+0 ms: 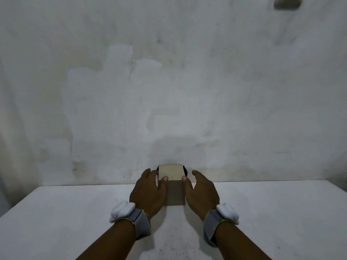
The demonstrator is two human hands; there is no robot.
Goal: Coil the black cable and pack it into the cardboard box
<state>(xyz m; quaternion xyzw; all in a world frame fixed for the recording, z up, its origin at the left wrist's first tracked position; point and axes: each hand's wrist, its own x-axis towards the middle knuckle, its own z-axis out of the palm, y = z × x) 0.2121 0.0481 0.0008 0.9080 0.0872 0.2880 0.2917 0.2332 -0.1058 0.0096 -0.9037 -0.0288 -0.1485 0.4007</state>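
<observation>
The cardboard box (172,184) stands upright near the table's (281,212) far edge, long axis vertical, clasped between both hands: left hand (148,192) and right hand (201,192) equally near, thumbs pressing its top flap; no black cable is visible, presumably inside

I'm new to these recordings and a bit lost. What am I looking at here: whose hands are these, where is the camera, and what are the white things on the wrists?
There is no machine here, only a person. The single picture comes from a camera worn on the head, looking forward and down. The left hand and right hand hold a small cardboard box from either side, thumbs on its closed top flap. It stands on a white table before a pale wall. Each wrist wears a grey band carrying a white pod; what it does the picture does not say. Something dark peeks out at the box's far corners. No cable is clearly visible.
</observation>
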